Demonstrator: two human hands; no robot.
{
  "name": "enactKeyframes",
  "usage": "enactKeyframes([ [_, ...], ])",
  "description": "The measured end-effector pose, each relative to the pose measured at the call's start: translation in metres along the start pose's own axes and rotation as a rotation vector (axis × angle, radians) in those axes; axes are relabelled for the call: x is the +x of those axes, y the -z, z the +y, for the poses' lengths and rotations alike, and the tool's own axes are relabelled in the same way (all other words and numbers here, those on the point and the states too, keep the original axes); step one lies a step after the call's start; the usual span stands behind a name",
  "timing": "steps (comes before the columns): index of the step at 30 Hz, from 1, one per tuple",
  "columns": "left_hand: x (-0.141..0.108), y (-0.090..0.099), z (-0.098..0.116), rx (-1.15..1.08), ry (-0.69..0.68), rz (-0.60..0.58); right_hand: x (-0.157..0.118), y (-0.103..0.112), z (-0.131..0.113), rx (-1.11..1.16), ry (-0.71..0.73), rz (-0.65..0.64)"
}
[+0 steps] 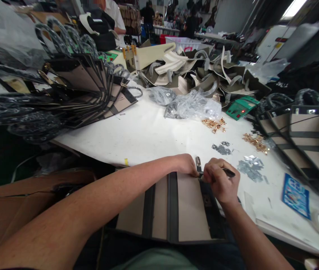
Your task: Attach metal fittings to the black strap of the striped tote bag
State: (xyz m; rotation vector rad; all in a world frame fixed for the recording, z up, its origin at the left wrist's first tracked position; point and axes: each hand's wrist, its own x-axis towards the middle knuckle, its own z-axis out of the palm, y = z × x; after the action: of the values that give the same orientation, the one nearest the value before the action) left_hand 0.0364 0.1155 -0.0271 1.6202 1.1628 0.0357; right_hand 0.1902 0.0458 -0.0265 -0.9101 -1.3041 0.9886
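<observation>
A beige bag panel (191, 210) with dark straps and a dark edge band lies across my lap at the table's front. My left hand (186, 165) reaches over its far end, fingers curled down and closed on the corner of the panel. Close beside it, my right hand (221, 180) is wrapped around a slim dark-handled tool (229, 172), whose tip is hidden near the left fingertips. A short dark tab with a shiny metal fitting (198, 162) sticks up just beyond the two hands. Small holes show in the panel's dark edge band (207, 200).
On the white table (137, 138) lie gold fittings (214, 124), grey metal plates (250, 169), plastic bags (193, 105), a green device (242, 107) and a blue packet (296, 195). Stacked bag panels stand left (92, 86) and right (308, 131). People are in the background.
</observation>
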Motion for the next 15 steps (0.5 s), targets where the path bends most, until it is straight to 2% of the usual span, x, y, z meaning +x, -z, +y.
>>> enactKeyframes([
  [3,0.003,-0.002,-0.006,0.032,0.013,-0.025,0.006,-0.003,-0.017,0.149,-0.006,0.027],
  [6,0.005,-0.003,-0.008,0.047,0.009,-0.036,0.007,-0.006,-0.031,0.237,0.112,0.038],
  [8,0.005,-0.003,-0.007,0.055,0.010,-0.033,0.005,-0.006,-0.029,0.196,0.135,0.039],
  [12,0.003,-0.001,-0.005,0.071,0.033,-0.027,0.002,-0.002,-0.014,0.100,-0.012,0.034],
  [15,0.005,-0.001,-0.007,0.054,0.028,-0.026,0.004,0.000,-0.014,0.186,0.056,0.049],
])
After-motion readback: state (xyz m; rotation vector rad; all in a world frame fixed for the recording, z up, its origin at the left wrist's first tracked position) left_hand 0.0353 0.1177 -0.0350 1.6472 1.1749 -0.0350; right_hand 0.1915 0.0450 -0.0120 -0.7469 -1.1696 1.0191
